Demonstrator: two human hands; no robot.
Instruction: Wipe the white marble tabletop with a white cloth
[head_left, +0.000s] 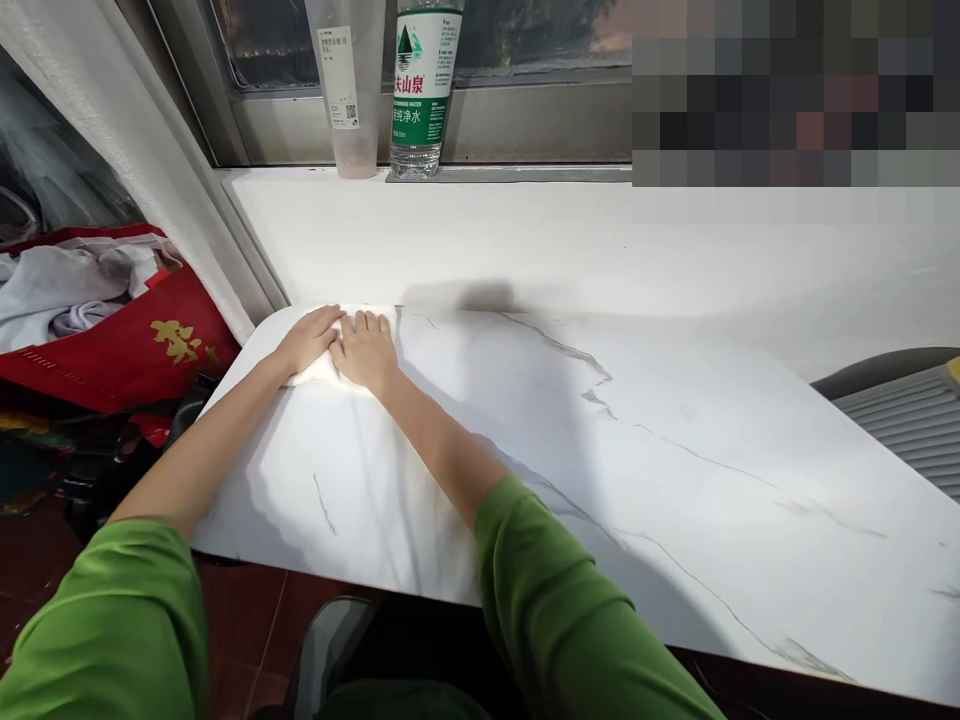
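A thin white cloth [321,374], possibly a paper wipe, lies flat at the far left corner of a white marble-patterned table [480,440]. My left hand [306,338] rests on its left part, fingers stretched forward and pressed down. Beside it, my right hand [367,350] lies palm down on the cloth with its fingers spread a little. The two hands touch or nearly touch at the thumbs. Both palms hide much of the cloth.
On the window ledge stand a clear plastic cup [352,100] and a water bottle [424,95]. A red bag [165,330] with white fabric sits left of the table, by a pale curtain [135,130]. A grey ridged object [904,415] is at the right.
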